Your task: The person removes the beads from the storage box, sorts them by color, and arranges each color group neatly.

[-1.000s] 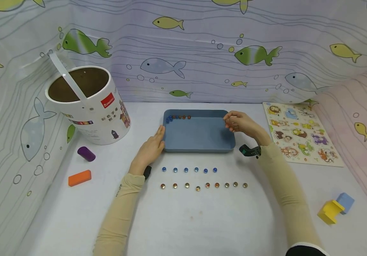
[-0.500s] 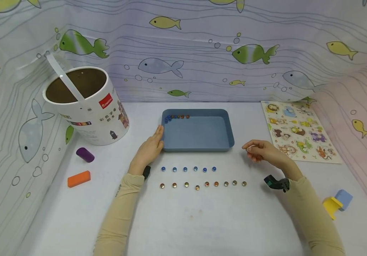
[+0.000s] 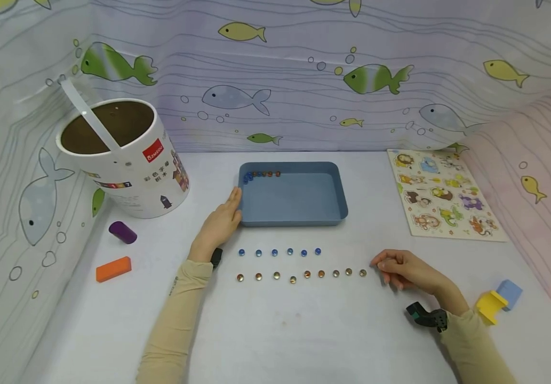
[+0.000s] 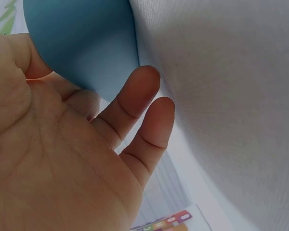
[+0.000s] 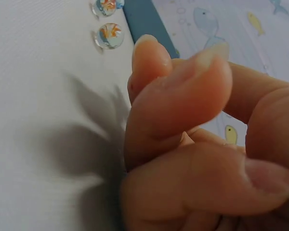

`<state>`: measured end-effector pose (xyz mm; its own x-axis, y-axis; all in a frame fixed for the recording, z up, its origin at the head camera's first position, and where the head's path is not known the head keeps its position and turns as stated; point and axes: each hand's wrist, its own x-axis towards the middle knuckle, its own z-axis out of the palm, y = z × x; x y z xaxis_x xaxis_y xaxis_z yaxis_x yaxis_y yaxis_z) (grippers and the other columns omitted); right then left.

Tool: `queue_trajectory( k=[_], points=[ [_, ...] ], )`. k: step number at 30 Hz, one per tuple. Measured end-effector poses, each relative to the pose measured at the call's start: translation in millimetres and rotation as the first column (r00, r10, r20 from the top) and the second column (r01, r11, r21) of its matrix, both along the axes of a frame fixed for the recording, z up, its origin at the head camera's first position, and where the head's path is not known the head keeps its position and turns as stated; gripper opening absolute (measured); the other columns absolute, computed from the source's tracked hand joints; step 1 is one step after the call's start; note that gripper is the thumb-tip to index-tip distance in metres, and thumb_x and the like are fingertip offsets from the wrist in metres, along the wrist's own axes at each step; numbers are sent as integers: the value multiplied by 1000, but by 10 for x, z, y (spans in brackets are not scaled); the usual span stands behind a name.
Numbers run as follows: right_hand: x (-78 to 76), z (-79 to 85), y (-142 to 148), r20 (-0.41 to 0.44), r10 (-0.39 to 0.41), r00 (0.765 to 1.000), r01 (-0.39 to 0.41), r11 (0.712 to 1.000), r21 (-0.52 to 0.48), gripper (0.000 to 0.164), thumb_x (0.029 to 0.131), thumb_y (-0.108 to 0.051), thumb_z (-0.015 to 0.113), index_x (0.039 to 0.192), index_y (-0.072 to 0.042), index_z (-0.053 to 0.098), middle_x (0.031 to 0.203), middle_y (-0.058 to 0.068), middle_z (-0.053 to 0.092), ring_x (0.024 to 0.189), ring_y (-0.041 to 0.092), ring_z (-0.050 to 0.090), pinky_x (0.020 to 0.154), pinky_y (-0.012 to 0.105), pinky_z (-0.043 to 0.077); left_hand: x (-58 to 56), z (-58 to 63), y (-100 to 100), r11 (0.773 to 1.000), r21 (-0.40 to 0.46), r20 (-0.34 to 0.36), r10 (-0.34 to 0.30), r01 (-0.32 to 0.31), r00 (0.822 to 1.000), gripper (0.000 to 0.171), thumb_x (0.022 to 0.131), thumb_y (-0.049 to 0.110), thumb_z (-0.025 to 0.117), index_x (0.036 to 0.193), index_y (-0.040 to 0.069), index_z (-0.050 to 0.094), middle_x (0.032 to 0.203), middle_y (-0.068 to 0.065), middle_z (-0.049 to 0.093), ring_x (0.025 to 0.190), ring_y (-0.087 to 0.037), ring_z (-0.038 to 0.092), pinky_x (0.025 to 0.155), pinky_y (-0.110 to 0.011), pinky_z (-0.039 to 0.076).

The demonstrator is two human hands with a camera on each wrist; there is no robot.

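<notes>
Just beside right hand (image 3: 413,271), glass marble (image 3: 362,273).

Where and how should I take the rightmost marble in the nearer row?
I'd pinch the rightmost marble at its widest part, across its near and far sides, with the right hand's thumb and index finger. Come from the right and slightly above: it looks round, so it may roll, and the neighbouring marble sits on its left.

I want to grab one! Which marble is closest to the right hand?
The rightmost marble in the row of nine; all others lie farther from the right hand.
</notes>
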<state>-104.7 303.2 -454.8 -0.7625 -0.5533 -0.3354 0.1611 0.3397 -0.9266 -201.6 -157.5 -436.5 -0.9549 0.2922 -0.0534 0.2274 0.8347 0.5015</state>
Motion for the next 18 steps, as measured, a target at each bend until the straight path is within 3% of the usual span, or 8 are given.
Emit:
queue_trajectory(
  k=[6, 14, 18],
  points=[
    [5, -60, -7, 30, 53, 998, -53, 999, -11, 33, 100, -15, 50, 116, 15, 48, 70, -3, 61, 46, 2, 48, 37, 20, 31, 0, 13, -2, 1000, 6, 5, -3, 3, 1000, 59, 104, 21, 32, 156, 9, 8, 164, -8, 5, 144, -41, 26, 117, -52, 26],
    [-24, -62, -1, 40, 145, 989, -143, 988, -61, 30, 99, -9, 51, 115, 17, 46, 68, -4, 62, 45, 1, 49, 35, 23, 25, 1, 14, -1, 1000, 13, 1, 4, -4, 1000, 59, 104, 21, 33, 156, 8, 9, 164, -8, 7, 143, -40, 28, 116, -53, 28],
    [-33, -40, 23, 33, 146, 989, -144, 988, -51, 30, 100, -9, 49, 118, 16, 47, 69, -3, 62, 47, 1, 50, 36, 22, 28, 7, 17, 5, 1000, 14, 4, 5, -5, 1000, 59, 104, 21, 33, 156, 9, 9, 164, -7, 7, 143, -40, 29, 116, -52, 28]
  ],
)
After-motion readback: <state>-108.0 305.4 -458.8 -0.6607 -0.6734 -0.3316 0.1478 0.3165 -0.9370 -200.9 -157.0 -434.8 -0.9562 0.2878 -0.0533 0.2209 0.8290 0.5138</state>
